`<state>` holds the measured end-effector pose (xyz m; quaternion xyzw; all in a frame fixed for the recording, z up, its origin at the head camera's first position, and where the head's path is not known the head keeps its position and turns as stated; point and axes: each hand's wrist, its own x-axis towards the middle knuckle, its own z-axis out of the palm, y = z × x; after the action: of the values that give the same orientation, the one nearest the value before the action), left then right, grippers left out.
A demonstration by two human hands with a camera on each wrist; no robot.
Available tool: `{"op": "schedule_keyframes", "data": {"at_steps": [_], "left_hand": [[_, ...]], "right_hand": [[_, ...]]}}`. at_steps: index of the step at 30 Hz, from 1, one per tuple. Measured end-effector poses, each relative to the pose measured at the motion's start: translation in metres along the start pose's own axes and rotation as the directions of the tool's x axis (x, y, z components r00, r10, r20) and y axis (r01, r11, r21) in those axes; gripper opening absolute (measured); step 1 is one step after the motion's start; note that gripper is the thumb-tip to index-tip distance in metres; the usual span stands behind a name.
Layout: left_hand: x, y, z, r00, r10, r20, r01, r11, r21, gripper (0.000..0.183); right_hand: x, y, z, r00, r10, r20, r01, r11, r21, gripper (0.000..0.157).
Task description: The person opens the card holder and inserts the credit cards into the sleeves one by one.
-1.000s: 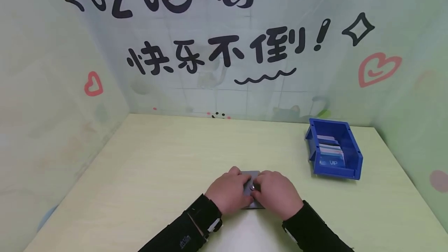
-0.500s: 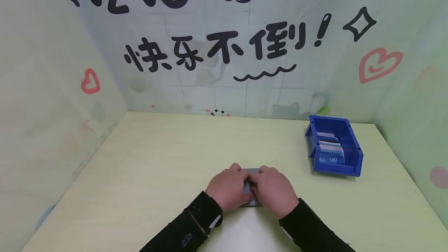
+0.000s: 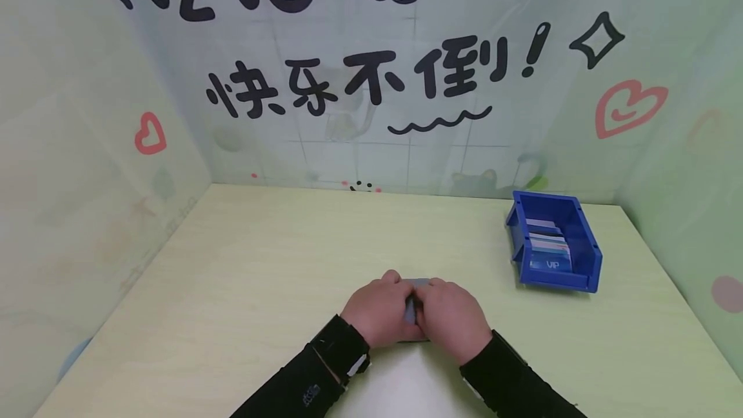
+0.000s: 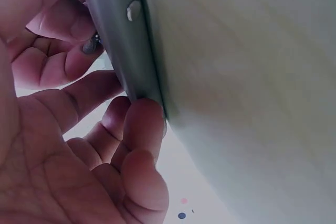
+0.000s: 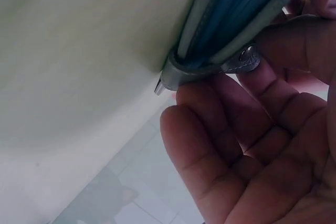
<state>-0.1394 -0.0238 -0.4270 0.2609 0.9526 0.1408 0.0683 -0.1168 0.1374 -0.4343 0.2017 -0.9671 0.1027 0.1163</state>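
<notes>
A grey card holder (image 3: 410, 311) is low over the table's middle, mostly covered by both hands. My left hand (image 3: 378, 312) grips it along its rounded spine, where a metal stud (image 4: 134, 11) shows in the left wrist view. Blue clear sleeves (image 5: 242, 14) fan between its covers in the right wrist view. A short strap (image 5: 197, 73) with a metal snap (image 5: 247, 52) crosses the open side. My right hand (image 3: 455, 318) pinches the strap's snap end between thumb and finger, its other fingers lying beneath the holder.
A blue bin (image 3: 586, 257) at the back right of the pale table (image 3: 278, 244) holds several upright cards (image 3: 548, 247), the front one marked VIP. Printed fabric walls (image 3: 348, 160) stand at the back and both sides.
The right hand has shifted slightly left, closer to the left hand. The snap visible between the hands earlier is now covered in the head view. The head view has tilted a little.
</notes>
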Motion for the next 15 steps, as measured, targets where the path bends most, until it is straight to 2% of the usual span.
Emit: {"op": "schedule_keyframes", "data": {"at_steps": [7, 15], "left_hand": [[0.000, 0.005, -0.004, 1.000, 0.007, -0.002, -0.007, 0.999, 0.043, 0.060], [0.002, 0.011, 0.004, 0.998, 0.002, -0.062, 0.004, 0.995, 0.097, 0.064]], "right_hand": [[0.000, 0.001, 0.000, 1.000, -0.014, 0.000, 0.014, 1.000, 0.001, 0.019], [-0.002, 0.003, 0.002, 1.000, -0.006, -0.017, 0.007, 1.000, 0.023, 0.019]]}}
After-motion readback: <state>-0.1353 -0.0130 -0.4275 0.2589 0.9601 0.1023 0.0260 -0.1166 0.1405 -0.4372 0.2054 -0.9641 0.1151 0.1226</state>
